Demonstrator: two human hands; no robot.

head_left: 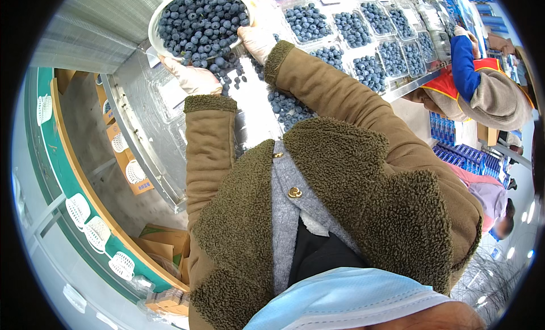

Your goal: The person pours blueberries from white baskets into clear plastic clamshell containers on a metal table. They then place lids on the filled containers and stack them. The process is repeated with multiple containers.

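Note:
A round white basket (153, 30) heaped with blueberries (203, 24) is at the top of the view. It tilts toward me, and berries lie over and below its near rim. My left hand (194, 78), in a pale thin glove, grips the near left side of the rim. Gloved as well, my right hand (259, 41) holds the basket's right side, fingers closed at the edge. Loose berries (230, 74) lie between my hands on the bright work surface. Just right of them, a clear punnet (289, 109) filled with blueberries is partly hidden by my right sleeve.
Rows of filled clear punnets (352, 30) cover the metal table to the right. Tall stacks of clear plastic containers (93, 32) stand at the upper left. White baskets (97, 233) sit along a green belt (62, 176) at left. A co-worker (482, 91) works at far right.

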